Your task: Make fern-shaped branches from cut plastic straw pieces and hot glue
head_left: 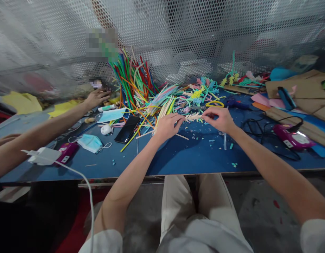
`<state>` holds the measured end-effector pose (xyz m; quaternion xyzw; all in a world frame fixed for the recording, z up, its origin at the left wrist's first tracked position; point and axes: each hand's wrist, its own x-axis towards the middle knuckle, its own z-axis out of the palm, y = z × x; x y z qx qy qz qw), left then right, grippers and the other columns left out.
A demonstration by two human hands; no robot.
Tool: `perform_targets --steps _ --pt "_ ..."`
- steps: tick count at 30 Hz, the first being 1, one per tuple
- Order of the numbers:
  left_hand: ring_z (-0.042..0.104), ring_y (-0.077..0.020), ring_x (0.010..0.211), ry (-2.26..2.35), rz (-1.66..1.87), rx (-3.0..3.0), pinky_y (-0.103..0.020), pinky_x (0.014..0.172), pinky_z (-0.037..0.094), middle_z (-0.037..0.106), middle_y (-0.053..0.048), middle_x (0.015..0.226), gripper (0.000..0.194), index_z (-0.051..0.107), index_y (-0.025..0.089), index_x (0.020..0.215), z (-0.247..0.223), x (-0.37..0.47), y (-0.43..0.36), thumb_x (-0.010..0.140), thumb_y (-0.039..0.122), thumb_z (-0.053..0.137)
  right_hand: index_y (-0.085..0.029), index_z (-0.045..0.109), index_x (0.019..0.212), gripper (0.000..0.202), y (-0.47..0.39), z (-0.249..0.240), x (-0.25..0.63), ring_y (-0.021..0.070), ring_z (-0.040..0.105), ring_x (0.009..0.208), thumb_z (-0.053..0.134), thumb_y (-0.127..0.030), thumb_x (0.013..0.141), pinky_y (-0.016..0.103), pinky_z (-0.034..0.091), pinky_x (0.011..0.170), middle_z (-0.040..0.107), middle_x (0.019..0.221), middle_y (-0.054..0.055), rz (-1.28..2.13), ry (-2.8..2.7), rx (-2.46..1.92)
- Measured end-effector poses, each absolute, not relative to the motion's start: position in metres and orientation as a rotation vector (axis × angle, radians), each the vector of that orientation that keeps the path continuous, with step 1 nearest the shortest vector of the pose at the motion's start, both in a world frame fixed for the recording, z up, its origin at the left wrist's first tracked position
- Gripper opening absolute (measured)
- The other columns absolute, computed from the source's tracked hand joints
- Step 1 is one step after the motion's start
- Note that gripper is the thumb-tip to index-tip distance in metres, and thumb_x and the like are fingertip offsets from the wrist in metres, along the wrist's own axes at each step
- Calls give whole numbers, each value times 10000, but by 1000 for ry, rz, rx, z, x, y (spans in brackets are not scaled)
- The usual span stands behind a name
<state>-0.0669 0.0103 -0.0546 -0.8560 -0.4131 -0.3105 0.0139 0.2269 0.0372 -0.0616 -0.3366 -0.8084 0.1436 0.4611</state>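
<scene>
Pale fringed strip (193,117): left hand (167,126) and right hand (221,118) pinch its ends; tube (107,108) markings blurred.

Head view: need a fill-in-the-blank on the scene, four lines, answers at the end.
1. A pale fuzzy strip spans from the wearer's left hand to their ____ hand.
2. The tabletop's colour is ____.
3. The number of face masks visible is ____.
4. The black phone lies nearer the wearer's ____ hand than their right hand.
Missing words: right; blue; two; left.
</scene>
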Motion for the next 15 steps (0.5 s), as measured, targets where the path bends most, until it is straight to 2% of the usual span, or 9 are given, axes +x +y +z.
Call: perform_targets --steps 10,15 --pt "797 -230 1090 -1439 -918 -2655 -341 959 605 851 -73 1152 353 834 235 1144 -53 -67 12 1159 374 511 -238 762 896 212 53 -64 242 191 642 674 688 -423 971 341 530 634 784 859 48 212 -1638 -1120" --pt "790 -234 1107 -1570 -872 -2637 -333 929 600 847 -60 1193 319 821 249 1145 -51 -64 9 1155 358 521 -230 763 920 227 65 -59 257 209 687 680 659 -419 990 359 542 670 777 830 59 138 -1467 -1140"
